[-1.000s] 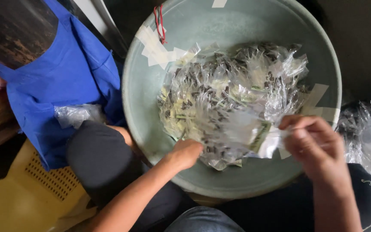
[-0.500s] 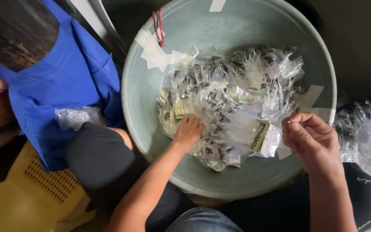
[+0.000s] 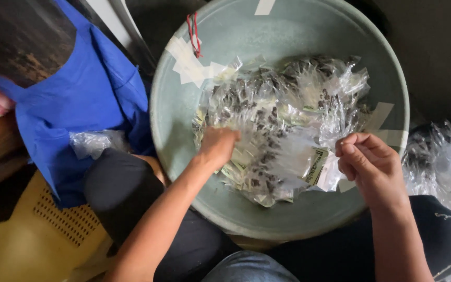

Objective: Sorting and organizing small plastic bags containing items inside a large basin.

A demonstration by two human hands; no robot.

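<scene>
Left hand (image 3: 219, 146) pressed, fingers closed, into crinkly clear packets (image 3: 283, 120); right hand (image 3: 372, 166) pinched a green-labelled packet (image 3: 317, 167) in the round grey basin (image 3: 184, 104).

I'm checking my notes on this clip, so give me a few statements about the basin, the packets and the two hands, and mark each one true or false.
1. The round grey-green plastic basin holds a heap of small clear plastic packets with dark bits inside. True.
2. The left hand rests outside the basin on the blue cloth. False: it reaches down into the packets inside the basin.
3. The right hand pinches a clear packet with a green label at the basin's near right side. True.
4. The basin's inner wall is bare. False: pale tape strips are stuck on it.
5. A blue fabric lies left of the basin. True.
</scene>
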